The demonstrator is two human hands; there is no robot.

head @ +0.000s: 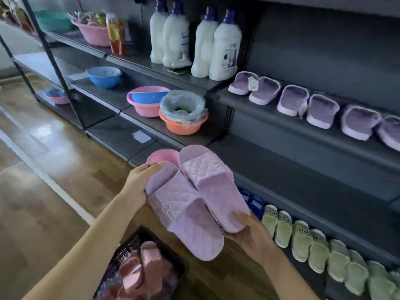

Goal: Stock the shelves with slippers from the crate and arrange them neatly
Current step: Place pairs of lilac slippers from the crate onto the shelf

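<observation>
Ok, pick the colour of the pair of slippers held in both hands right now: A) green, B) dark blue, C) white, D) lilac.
D: the held pair, gripped by the left hand and the right hand, is lilac with quilted straps; the green slippers stand in a row lower down, in nobody's grip.

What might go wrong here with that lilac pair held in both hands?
The lilac pair is held only at its ends by the left hand and right hand; one slipper might slide out and fall toward the crate. Placed hastily, it might knock the purple slippers lined up on the shelf askew.
</observation>
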